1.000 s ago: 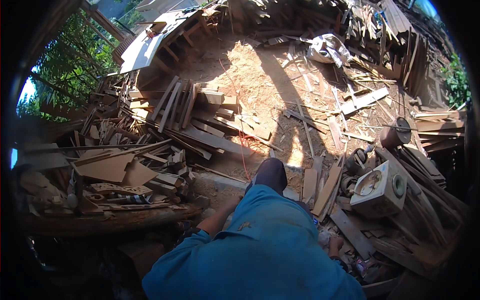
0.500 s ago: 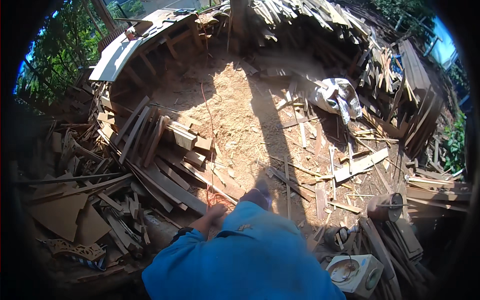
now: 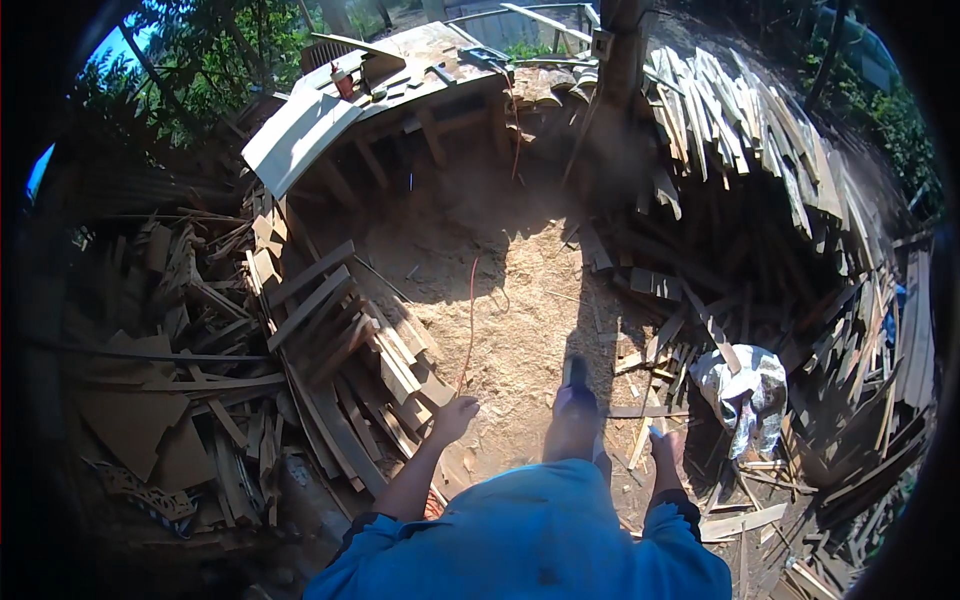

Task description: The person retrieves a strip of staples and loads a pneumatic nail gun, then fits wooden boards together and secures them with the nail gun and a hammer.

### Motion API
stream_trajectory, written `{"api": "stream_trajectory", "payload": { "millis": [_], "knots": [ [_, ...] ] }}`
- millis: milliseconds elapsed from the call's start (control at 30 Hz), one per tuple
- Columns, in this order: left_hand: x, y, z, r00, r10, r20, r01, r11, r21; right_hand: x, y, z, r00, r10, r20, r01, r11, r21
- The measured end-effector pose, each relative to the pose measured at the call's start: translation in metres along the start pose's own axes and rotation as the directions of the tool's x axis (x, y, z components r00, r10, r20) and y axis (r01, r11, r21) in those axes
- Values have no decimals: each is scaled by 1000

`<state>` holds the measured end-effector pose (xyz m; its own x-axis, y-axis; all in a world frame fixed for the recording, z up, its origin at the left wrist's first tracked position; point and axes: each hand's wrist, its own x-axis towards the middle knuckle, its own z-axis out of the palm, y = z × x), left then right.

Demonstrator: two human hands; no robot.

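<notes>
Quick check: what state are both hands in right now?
Left hand: appears beside the red cord; open or closed, can't tell.
Right hand: too small to tell, or whether it holds anything.

Hard shadows [image 3: 588,310] cross the sunlit, sawdust-strewn floor [image 3: 525,335]; beyond stand a pale tabletop [image 3: 432,46], a dark upright post [image 3: 622,65] and leafy trees [image 3: 215,55]

The person wore a loose, bright blue top [image 3: 525,530], its sleeves [image 3: 660,522] ending around the elbows in dark cuffs [image 3: 675,504]; below them the forearms [image 3: 414,480] and hands [image 3: 455,418] were bare. A dull, purplish trouser leg [image 3: 573,425] showed beyond, and the footwear [image 3: 576,372] looked dark, its details blurred
</notes>
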<state>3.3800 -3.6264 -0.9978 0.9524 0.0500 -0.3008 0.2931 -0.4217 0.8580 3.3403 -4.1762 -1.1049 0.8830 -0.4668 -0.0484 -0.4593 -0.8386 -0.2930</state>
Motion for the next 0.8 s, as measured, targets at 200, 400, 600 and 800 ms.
{"api": "stream_trajectory", "payload": {
  "millis": [200, 400, 600, 800],
  "knots": [
    [-59, -52, -50, 532, -834, -150, 841, 499, 207, 220, -202, 15, 917, -40, 397, 82, 993, -90],
    [-35, -24, -33, 815, -569, 108, 433, 723, 538, 354, -468, -24, 642, -579, 502, 648, 760, 47],
    [183, 33, 20, 778, -612, 144, 370, 631, 682, 488, -665, 11, 585, -700, 410, 750, 659, 54],
    [340, 115, -65, 738, -669, -90, 673, 719, 172, 594, -847, 12, 657, -694, 296, 671, 717, 191]
  ]
}}
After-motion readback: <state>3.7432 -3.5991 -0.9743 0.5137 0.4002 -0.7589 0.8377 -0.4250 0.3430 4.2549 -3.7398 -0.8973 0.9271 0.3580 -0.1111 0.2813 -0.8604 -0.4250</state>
